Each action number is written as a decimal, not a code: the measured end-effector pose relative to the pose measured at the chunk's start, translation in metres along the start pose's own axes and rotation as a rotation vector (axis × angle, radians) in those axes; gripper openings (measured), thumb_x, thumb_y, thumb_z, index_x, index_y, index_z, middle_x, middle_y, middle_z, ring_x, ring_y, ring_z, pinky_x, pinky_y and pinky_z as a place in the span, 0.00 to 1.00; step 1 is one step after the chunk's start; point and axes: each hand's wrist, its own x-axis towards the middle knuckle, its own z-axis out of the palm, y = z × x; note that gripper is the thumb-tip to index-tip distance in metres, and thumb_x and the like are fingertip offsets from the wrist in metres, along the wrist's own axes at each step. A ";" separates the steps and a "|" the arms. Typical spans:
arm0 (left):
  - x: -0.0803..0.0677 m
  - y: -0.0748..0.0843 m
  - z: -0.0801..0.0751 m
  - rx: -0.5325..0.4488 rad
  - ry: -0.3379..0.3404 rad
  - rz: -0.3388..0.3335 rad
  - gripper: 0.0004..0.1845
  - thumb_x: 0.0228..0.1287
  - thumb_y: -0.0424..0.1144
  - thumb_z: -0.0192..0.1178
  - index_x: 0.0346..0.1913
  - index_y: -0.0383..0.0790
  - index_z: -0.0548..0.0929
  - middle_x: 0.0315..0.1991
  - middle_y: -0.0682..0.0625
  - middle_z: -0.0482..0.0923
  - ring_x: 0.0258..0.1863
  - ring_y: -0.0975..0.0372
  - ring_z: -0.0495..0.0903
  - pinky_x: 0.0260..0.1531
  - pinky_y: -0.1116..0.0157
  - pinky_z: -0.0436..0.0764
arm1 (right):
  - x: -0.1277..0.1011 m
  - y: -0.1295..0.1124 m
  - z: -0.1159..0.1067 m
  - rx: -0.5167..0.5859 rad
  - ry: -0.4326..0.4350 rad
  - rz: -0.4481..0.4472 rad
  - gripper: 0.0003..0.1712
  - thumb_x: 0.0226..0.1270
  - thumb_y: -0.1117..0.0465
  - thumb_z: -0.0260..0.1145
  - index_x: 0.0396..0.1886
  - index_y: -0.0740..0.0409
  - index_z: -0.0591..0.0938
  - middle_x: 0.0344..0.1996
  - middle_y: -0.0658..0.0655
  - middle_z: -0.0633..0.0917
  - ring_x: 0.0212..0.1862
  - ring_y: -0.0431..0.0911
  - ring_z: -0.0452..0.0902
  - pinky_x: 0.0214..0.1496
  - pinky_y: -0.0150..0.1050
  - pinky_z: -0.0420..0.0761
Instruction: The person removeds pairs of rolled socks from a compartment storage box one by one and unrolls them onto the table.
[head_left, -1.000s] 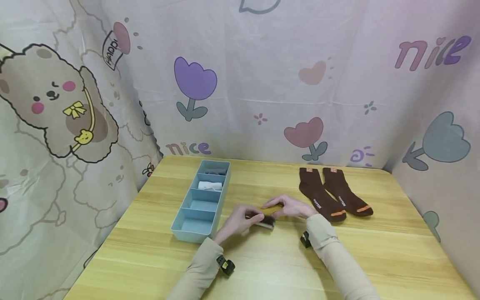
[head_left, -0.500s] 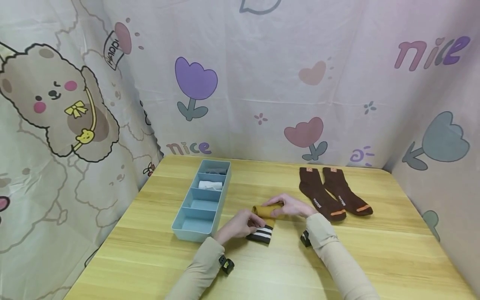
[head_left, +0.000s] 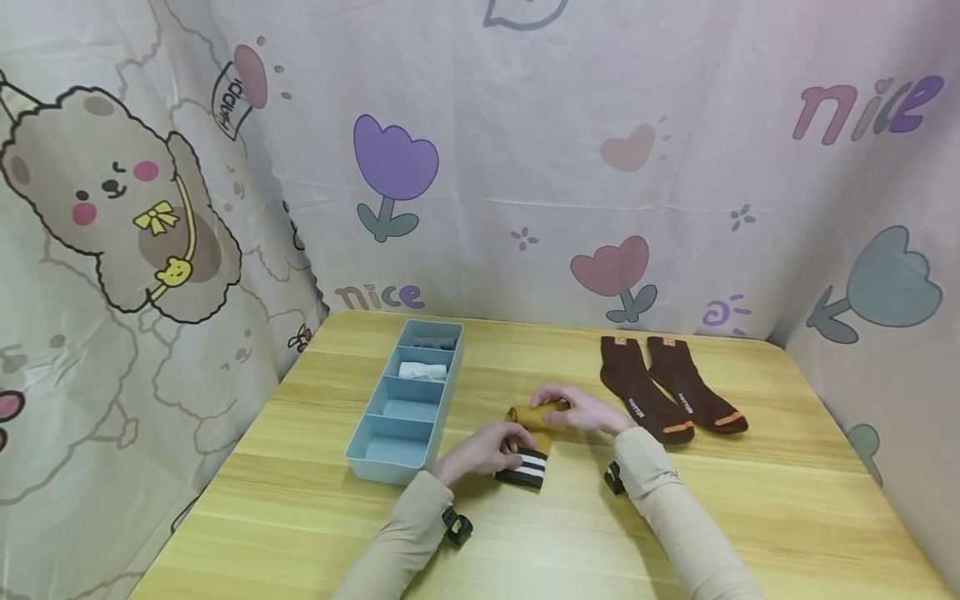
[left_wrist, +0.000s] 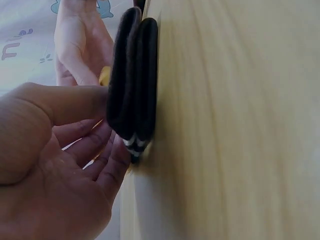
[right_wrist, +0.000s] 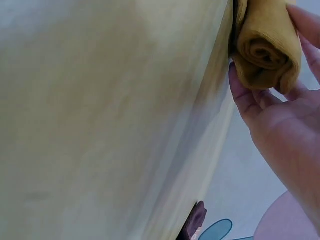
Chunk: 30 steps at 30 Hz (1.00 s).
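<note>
both hands (head_left: 525,433) rolling mustard sock (head_left: 536,417), striped cuff (head_left: 525,468)

Bright, even light, soft shadows; wrist views blurred close up (head view sharp).

Bare worktop (head_left: 525,550) at 6 o'clock of the hands: open passage. Blue divider tray (head_left: 375,454) blocks 9 o'clock; brown socks (head_left: 660,387) lie at 3 o'clock; curtain (head_left: 525,167) closes 12 o'clock.
</note>
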 end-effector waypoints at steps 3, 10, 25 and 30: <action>0.002 0.001 0.001 0.018 -0.003 0.014 0.16 0.58 0.22 0.62 0.49 0.34 0.84 0.37 0.45 0.81 0.33 0.67 0.72 0.34 0.75 0.74 | 0.000 0.000 0.000 -0.003 0.012 0.023 0.13 0.71 0.63 0.63 0.54 0.60 0.81 0.56 0.62 0.83 0.59 0.53 0.76 0.61 0.40 0.76; 0.005 0.004 0.002 0.105 0.003 0.011 0.17 0.55 0.21 0.62 0.47 0.37 0.86 0.43 0.44 0.84 0.43 0.61 0.77 0.43 0.70 0.76 | 0.003 0.000 0.000 0.001 0.042 0.065 0.14 0.72 0.62 0.62 0.53 0.60 0.84 0.56 0.63 0.84 0.59 0.52 0.79 0.60 0.39 0.77; 0.005 0.003 0.000 0.189 -0.018 0.067 0.22 0.50 0.21 0.62 0.51 0.34 0.84 0.62 0.40 0.76 0.64 0.47 0.73 0.70 0.52 0.70 | 0.013 0.001 0.001 -0.112 0.159 0.054 0.08 0.70 0.64 0.63 0.43 0.58 0.86 0.46 0.60 0.86 0.51 0.48 0.78 0.57 0.43 0.80; 0.006 0.001 -0.003 0.179 -0.048 0.075 0.24 0.50 0.21 0.62 0.54 0.31 0.82 0.67 0.40 0.74 0.70 0.46 0.70 0.73 0.50 0.67 | 0.011 0.001 -0.001 -0.167 0.139 0.038 0.14 0.57 0.64 0.74 0.45 0.57 0.86 0.48 0.59 0.86 0.53 0.50 0.78 0.59 0.44 0.78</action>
